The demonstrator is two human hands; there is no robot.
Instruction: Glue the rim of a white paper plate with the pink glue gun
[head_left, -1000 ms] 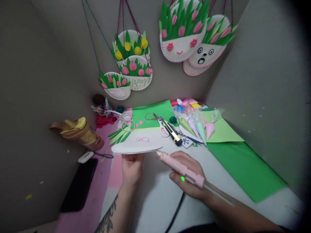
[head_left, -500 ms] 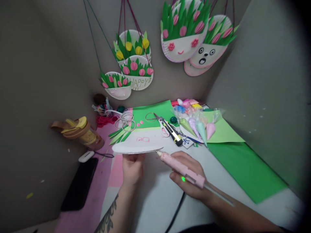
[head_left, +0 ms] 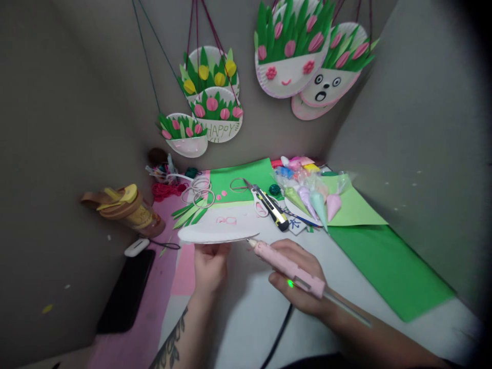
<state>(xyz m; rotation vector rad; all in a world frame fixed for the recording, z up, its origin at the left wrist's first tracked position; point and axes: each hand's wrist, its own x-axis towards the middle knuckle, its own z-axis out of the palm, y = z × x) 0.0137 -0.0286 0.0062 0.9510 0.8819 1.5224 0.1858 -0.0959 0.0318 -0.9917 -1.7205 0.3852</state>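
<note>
My left hand [head_left: 210, 267] grips a white paper plate [head_left: 215, 236] from below, holding it nearly edge-on above the table; its fingers are partly hidden under it. In my right hand [head_left: 302, 279] is a pink hot glue gun [head_left: 288, 266], shaped like a thick pen, with a clear stick coming out of its back end and a green light lit on its side. The nozzle is at the plate's right edge, touching it or very close. A dark cord runs down from beneath my right hand.
Paper-plate flower baskets [head_left: 294, 79] hang on the back wall. Scissors [head_left: 260, 205], a utility knife [head_left: 272, 207] and piping bags of coloured clay [head_left: 317, 202] lie beyond the plate. Green paper [head_left: 392, 271] lies right; a black phone [head_left: 126, 292] and a drink cup [head_left: 132, 212] are left.
Almost nothing differs. Both hands, the plate and the glue gun keep nearly the same places.
</note>
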